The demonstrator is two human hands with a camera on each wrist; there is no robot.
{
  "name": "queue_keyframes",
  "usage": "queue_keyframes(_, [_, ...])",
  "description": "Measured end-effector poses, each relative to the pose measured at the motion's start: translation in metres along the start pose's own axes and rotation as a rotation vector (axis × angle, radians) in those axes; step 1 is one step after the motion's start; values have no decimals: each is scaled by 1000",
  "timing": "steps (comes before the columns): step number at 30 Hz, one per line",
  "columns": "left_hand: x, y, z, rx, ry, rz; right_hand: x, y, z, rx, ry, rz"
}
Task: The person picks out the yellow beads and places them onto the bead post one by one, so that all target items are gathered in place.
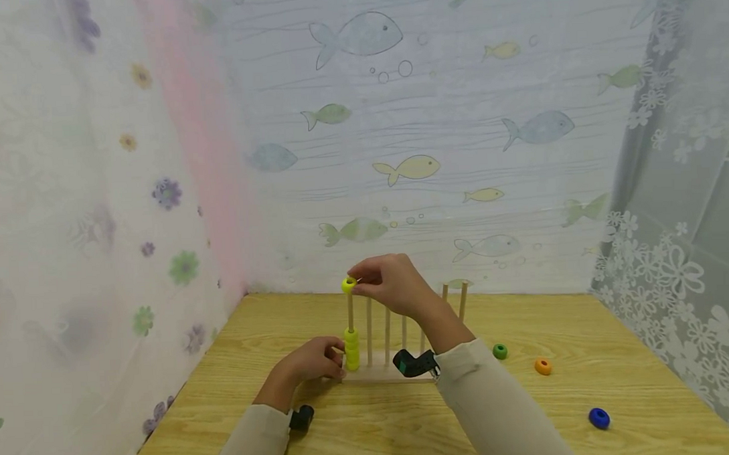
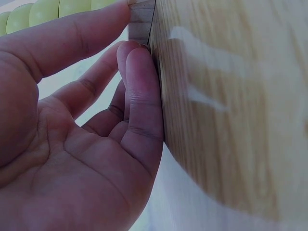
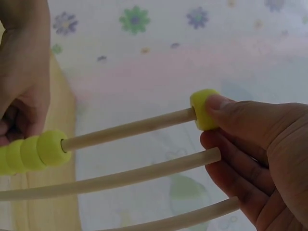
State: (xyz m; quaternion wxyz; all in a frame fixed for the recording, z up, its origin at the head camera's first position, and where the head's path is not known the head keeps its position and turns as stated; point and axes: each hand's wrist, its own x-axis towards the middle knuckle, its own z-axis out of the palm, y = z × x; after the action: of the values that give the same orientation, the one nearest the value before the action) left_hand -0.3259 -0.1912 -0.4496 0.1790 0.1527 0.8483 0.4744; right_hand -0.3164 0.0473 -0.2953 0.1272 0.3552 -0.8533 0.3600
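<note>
My right hand (image 1: 398,286) pinches a yellow bead (image 3: 202,115) between thumb and fingers. In the right wrist view the bead sits over the tip of the leftmost wooden rod (image 3: 132,129). Several more yellow beads (image 1: 352,350) are stacked at the foot of that rod. The rods stand upright in a long wooden base (image 1: 382,374). At the base's left end, my left hand (image 1: 311,360) holds it, thumb on the upper side and fingertips against the end face, as the left wrist view shows (image 2: 140,21).
Right of the rack, a green bead (image 1: 499,351), an orange bead (image 1: 543,366) and a blue bead (image 1: 599,418) lie loose on the wooden table (image 1: 467,418). Bare rods (image 1: 463,301) rise beside my right forearm. A fish-print curtain (image 1: 412,219) hangs behind the table.
</note>
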Motion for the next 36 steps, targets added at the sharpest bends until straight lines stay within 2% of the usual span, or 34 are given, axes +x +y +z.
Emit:
queue_keyframes(17, [1, 0, 0, 19, 13, -12, -3, 3, 5, 6, -20, 40])
queue_keyframes(36, [2, -1, 0, 23, 5, 1, -4, 5, 6, -33, -31, 16])
